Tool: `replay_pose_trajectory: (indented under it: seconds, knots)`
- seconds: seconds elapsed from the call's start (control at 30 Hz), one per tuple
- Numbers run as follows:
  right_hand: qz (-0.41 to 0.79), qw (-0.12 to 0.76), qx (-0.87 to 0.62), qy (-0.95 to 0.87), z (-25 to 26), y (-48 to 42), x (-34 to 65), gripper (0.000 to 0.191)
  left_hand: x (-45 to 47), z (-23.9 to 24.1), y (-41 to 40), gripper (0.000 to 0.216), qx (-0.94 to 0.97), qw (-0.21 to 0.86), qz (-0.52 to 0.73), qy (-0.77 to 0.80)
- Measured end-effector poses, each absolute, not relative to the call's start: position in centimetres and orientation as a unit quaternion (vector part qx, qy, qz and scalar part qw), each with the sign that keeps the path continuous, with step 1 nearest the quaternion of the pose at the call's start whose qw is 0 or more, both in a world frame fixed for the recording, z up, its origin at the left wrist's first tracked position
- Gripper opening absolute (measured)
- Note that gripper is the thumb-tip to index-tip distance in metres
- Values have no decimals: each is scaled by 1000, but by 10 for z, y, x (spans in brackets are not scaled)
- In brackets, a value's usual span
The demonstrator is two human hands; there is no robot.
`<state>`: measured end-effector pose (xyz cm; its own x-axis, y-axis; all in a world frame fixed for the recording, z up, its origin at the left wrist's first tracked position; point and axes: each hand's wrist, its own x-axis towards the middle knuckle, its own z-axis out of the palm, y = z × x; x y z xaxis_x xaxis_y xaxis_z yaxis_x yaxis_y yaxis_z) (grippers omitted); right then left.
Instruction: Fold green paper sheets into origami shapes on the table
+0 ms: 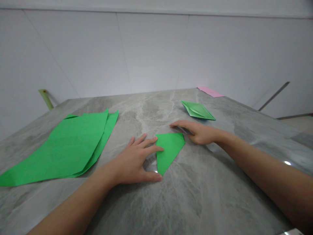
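Observation:
A small folded piece of green paper (170, 148) lies flat on the grey marbled table, between my two hands. My left hand (138, 160) is spread open at its left side, with the index fingertip resting on the paper and the thumb by its lower point. My right hand (199, 132) hovers at the paper's upper right corner, fingers stretched out and holding nothing visible; its palm side is partly hidden. Just beyond my right hand sits a folded green paper shape (198, 111) with pointed ends and layered flaps.
Several large green paper sheets (70, 143) lie stacked loosely on the left of the table (146, 111). A pink paper piece (210, 91) is at the far right edge, near the white wall (151, 52). Something pale (292, 232) shows at the lower right corner.

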<state>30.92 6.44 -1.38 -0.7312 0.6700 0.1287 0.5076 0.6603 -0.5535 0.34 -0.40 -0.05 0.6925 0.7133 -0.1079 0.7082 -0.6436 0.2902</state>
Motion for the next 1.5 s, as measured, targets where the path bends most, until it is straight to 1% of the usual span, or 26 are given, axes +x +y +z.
replay_pose_trajectory:
  seconds: [0.13,0.2,0.27,0.3,0.4,0.47,0.53,0.77,1.07,1.3,1.5]
  knots:
    - [284,199,-347,-872,-15,64,309,61,4,-2,-6,86,909,141,10,392]
    - [265,214,-378,-861,-15,60,303,60,7,-2,-9,87,909,126,9,397]
    - [208,231,-405,-860,-16,55,293,68,10,-1,-12,84,907,101,16,409]
    - [174,237,-414,-862,-17,52,287,72,12,-1,-13,79,906,82,23,415]
    - [139,213,-431,-866,-20,43,270,88,17,-1,-14,64,910,36,44,411]
    - [128,205,-437,-866,-22,40,263,92,20,-4,-14,60,921,48,38,386]
    - [119,212,-451,-859,-25,42,261,92,22,-8,-15,60,929,77,20,360]
    - [117,255,-513,-811,-39,63,271,83,24,-16,-21,65,926,99,-25,364]
    - [86,258,-468,-841,-37,57,267,73,25,-11,-22,60,915,119,-44,384]
    - [84,220,-430,-872,-32,48,261,84,24,-12,-21,60,914,119,-36,386]
    - [96,183,-409,-889,-28,36,257,89,25,-15,-22,58,909,105,-28,402]
